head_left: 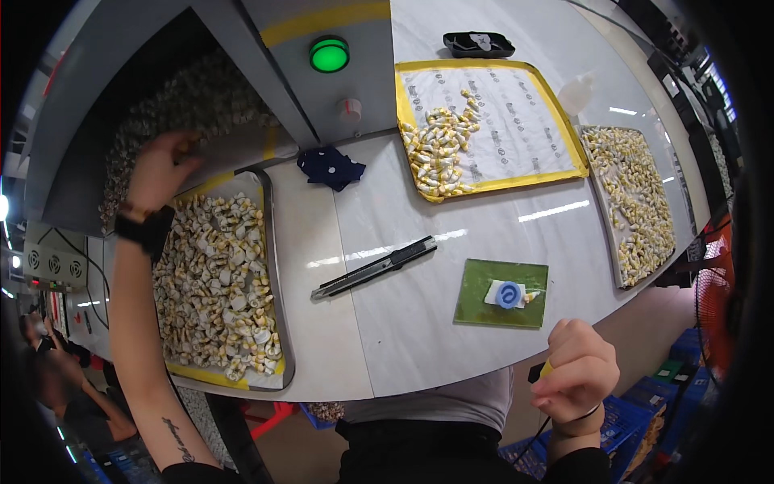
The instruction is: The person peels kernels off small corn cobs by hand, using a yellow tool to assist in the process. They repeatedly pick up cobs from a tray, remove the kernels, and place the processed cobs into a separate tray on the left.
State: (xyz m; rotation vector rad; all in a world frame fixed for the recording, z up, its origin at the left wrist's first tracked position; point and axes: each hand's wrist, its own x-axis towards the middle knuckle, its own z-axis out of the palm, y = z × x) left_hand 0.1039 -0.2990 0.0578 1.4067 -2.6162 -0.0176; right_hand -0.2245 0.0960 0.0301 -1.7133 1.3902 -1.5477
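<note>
My left hand (164,168) reaches into the dark opening of a grey machine, above a heap of small white pieces (211,90). Its fingers are curled toward the thumb; whatever is between the fingertips is too dim to make out. Below that wrist lies a tray (275,315) filled with white and yellow-brown lumpy pieces. My right hand (579,369) is closed in front of the table's near edge, with a bit of yellow and something black showing at its fingers. Nearest to it is a green square plate (477,308) bearing a blue round piece (508,294) on a white patch and a small yellow-white piece (530,297).
A black box cutter (375,269) lies mid-table. Behind it are a dark blue dotted cloth (331,167), a yellow-edged tray (516,186) with pieces at its left and a black dish (479,44). Another full tray (630,206) stands right, near a red fan (712,302).
</note>
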